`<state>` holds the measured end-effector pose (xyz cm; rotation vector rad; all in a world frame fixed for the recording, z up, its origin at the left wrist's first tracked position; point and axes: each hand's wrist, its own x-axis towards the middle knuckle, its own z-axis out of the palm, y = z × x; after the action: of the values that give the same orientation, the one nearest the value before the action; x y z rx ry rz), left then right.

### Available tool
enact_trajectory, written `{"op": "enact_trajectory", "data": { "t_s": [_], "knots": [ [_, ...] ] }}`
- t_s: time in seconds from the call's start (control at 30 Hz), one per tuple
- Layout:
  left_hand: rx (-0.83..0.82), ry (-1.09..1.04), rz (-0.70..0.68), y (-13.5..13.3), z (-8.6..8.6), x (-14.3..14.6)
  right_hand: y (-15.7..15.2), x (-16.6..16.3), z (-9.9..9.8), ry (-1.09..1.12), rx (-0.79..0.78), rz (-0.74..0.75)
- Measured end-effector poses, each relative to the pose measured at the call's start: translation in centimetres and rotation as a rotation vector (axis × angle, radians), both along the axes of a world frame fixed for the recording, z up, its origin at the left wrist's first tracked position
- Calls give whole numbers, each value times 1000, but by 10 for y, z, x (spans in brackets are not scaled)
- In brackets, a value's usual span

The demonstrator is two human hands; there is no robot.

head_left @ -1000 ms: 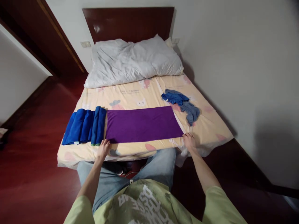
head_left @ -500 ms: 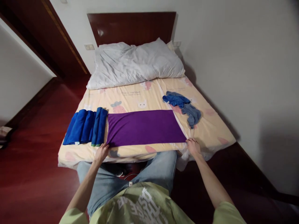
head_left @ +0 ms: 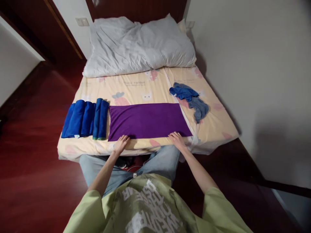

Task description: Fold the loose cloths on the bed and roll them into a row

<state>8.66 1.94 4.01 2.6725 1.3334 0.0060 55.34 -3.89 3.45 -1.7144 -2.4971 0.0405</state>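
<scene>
Purple terry towel (head_left: 148, 120), flat rectangle, hands resting

A purple towel (head_left: 147, 120) lies flat, folded into a long band, on the bed's near edge.

Home bedroom: bed (head_left: 150, 87) with patterned sheet, white pillow (head_left: 138, 45), wooden headboard (head_left: 136, 8), dark wood floor (head_left: 29, 168).

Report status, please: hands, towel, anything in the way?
Left hand, right hand open on near edge of purple towel. Towel flat on bed. Rolled blue towels beside its left end.
</scene>
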Motion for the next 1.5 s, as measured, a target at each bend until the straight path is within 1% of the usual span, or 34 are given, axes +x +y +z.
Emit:
{"op": "enact_trajectory", "data": {
  "t_s": [0.13, 0.3, 0.43, 0.53, 0.6, 0.67, 0.73, 0.8, 0.87, 0.97, 1.07, 1.13, 1.17, 1.23, 1.33, 1.4, 1.43, 1.5],
  "knots": [
    [-46, 53, -8, 3, 0, 11, -1, -11, -3, 6, -35, -26],
    [-85, 29, -47, -5, 1, 9, -4, -5, 0, 13, -83, -43],
    [-119, 10, -43, -7, 8, 10, -2, -6, 7, 74, -101, -75],
    [-139, -24, -16, -1, 14, 15, 5, -19, 9, 185, -72, -115],
    [-96, -90, 20, 8, 16, 23, 16, -36, 8, 243, -49, -127],
    [-30, -145, 72, 24, 15, 34, 33, -58, 5, 277, -47, -125],
    [12, -142, 135, 46, 12, 47, 58, -82, 2, 303, -59, -118],
    [19, -103, 182, 74, 9, 58, 91, -105, 0, 330, -68, -114],
    [27, -79, 196, 102, 6, 66, 127, -122, -1, 353, -59, -122],
    [61, -88, 192, 132, -3, 69, 172, -137, -7, 360, -55, -140],
    [80, -102, 187, 147, -17, 63, 196, -139, -21, 348, -75, -146],
    [85, -117, 169, 157, -26, 53, 207, -129, -30, 325, -78, -108],
    [88, -129, 164, 166, -29, 46, 213, -119, -33, 308, -74, -87],
    [98, -154, 187, 192, -31, 25, 230, -86, -35, 270, -57, -78],
    [126, -172, 288, 254, -25, -17, 271, -12, -30, 205, 1, -229],
    [99, -183, 312, 299, -19, -46, 299, 43, -24, 120, 16, -345],
    [68, -178, 317, 320, -16, -58, 312, 67, -22, 70, 8, -405],
    [-51, -170, 261, 351, -10, -76, 330, 107, -18, -12, -54, -441]
  ]
}}
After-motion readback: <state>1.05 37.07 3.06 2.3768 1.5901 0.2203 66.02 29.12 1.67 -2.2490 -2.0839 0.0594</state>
